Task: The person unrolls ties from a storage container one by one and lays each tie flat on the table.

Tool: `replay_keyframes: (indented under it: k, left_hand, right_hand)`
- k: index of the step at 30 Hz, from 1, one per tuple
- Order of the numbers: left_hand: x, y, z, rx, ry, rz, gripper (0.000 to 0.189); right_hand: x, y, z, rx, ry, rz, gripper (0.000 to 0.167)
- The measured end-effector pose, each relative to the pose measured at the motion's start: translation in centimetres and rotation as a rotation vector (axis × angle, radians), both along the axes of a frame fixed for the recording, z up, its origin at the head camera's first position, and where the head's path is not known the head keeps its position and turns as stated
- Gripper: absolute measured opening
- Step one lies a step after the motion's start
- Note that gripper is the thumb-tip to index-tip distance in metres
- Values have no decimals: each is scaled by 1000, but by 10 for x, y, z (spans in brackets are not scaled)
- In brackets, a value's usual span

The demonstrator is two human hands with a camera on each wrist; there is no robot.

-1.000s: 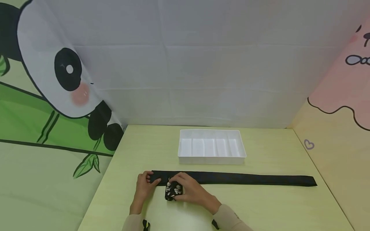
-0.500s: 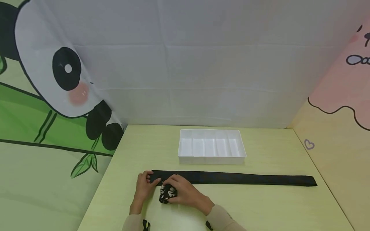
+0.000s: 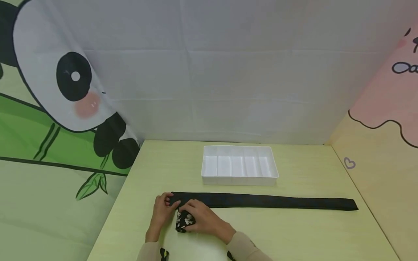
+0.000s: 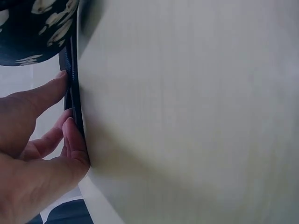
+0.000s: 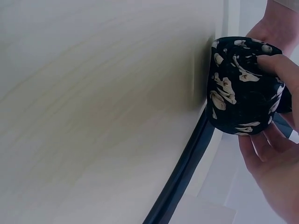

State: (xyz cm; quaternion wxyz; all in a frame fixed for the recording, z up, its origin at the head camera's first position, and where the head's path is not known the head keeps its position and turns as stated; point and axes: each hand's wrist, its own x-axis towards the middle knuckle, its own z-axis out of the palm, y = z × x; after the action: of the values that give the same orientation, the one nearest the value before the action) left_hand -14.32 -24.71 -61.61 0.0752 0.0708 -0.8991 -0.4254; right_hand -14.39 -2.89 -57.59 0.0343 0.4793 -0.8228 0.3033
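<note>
A long black cloth strip [image 3: 261, 201], flat like a folded necktie, lies crosswise on the table. My left hand [image 3: 161, 213] pinches its left end; the left wrist view shows the thumb and fingertips on the strip [image 4: 71, 84]. Just in front of that end, my right hand [image 3: 205, 219] holds a black fabric roll [image 3: 185, 220] with a white flower print. In the right wrist view, thumb and fingers grip the floral roll [image 5: 240, 88] from two sides. It stands close to the left thumb, and whether they touch I cannot tell.
Behind the strip stands a white plastic tray [image 3: 240, 180] with several narrow compartments. The pale table [image 3: 310, 235] meets a grey-white cloth wall [image 3: 228, 90] at the back. Printed panels with a panda [image 3: 49, 90] and a pink figure [image 3: 392, 90] flank it.
My right hand has slid the floral roll left and slightly toward me, nearer the left hand. The left hand and black strip have stayed almost in place.
</note>
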Motion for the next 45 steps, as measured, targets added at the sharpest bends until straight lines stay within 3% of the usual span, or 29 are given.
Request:
replay_keyframes:
  k: [8, 15, 30, 35, 45]
  left_hand:
    - [1, -3, 3, 27, -33, 0, 35]
    - [3, -5, 5, 97, -88, 40, 31]
    - [27, -13, 19, 197, -100, 114, 40]
    - [36, -15, 21, 197, -145, 172, 41]
    - [54, -14, 29, 212, -183, 271, 37]
  right_hand:
    - [-1, -12, -3, 34, 27, 5, 57]
    - [0, -23, -3, 68, 52, 5, 56]
    - [7, -35, 9, 94, 19, 6, 51]
    - [8, -42, 5, 120, 55, 15, 55]
    - [11, -55, 5, 162, 44, -27, 54]
